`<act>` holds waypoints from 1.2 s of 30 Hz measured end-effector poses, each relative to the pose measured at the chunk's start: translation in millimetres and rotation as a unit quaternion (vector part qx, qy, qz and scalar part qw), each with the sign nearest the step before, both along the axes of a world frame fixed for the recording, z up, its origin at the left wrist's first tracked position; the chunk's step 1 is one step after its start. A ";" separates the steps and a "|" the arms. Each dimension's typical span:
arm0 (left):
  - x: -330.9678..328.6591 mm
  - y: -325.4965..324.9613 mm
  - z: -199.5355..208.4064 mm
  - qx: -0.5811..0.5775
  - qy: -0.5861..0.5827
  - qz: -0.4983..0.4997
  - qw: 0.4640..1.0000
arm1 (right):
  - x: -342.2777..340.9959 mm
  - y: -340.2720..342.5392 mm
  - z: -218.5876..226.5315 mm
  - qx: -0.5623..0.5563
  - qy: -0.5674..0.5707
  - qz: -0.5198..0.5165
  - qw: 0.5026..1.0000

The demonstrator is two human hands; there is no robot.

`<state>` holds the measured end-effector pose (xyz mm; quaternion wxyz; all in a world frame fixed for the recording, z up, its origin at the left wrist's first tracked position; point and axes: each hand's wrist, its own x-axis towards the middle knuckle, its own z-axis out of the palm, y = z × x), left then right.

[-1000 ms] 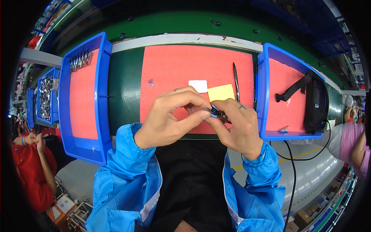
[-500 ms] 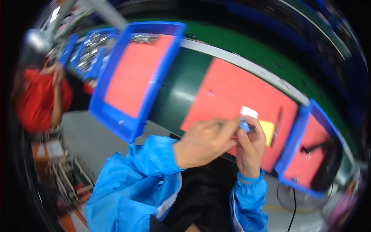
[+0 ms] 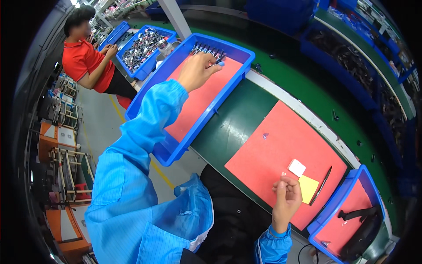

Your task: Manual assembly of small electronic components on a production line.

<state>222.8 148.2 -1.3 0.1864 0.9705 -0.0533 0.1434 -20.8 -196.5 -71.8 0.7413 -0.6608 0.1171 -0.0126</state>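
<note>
My left hand (image 3: pixel 198 71) reaches over the far end of the left blue tray (image 3: pixel 190 140), closed in a pinch. A small dark part with a blue end (image 3: pixel 220 64) shows at its fingertips. Just beyond them lies a row of small dark and metallic parts (image 3: pixel 203 48) on the tray's red lining. Above the red mat (image 3: pixel 257 152), my right hand (image 3: pixel 286 200) has its fingers curled and thumb raised against them. What it holds, if anything, is too small to make out. Near it are a small white box (image 3: pixel 296 167) and a yellow sticky-note pad (image 3: pixel 309 188).
A black pen (image 3: pixel 321 185) lies beside the pad. The right blue tray (image 3: pixel 314 228) contains a black object with a strap. Farther left stands a blue bin of metallic parts (image 3: pixel 140 70). Next to it, a person in red (image 3: pixel 88 61) works. A metal post (image 3: pixel 176 17) rises behind the left tray.
My hands were together over the red mat around a small blue piece. My left hand has moved left to the far end of the tray; my right hand stays over the mat, now apart.
</note>
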 end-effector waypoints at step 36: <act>130.4 -181.7 -56.2 0.372 0.004 -0.051 0.927 | -2.0 -12.8 -39.9 0.029 -0.060 0.030 0.997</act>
